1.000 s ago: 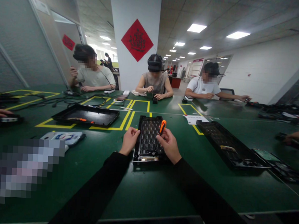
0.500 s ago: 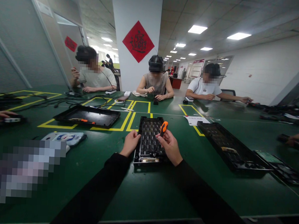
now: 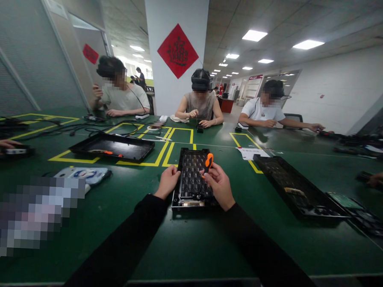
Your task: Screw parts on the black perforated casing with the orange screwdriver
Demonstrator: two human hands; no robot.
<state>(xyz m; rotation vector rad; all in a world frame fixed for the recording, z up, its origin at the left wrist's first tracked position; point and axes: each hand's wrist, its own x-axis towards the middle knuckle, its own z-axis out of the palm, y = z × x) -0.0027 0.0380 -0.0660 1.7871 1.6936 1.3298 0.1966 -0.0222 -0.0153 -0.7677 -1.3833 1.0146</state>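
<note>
In front of me on the table lies a black rectangular housing [image 3: 191,174], its inside filled with rows of small clear shapes and a pale strip near the close end. My left hand [image 3: 168,181] is closed at its left rim, thumb and fingers pinched on the edge. An orange-and-black screwdriver [image 3: 209,162] rises from my right hand [image 3: 220,187], whose fingers are wrapped round the handle over the housing's right side. The screwdriver's shaft points down into the housing; whether its tip touches a screw is too small to tell.
To the left sits a black tray [image 3: 112,148] with an orange-handled tool in it. A similar long black housing [image 3: 292,187] lies to the right, beside a green circuit board [image 3: 345,201]. A phone-like blue-white case [image 3: 83,173] is near left. Several co-workers sit around the green table.
The screwdriver's handle stands slightly more upright in my right hand. My left hand stays at the housing's rim, and the housing keeps its place.
</note>
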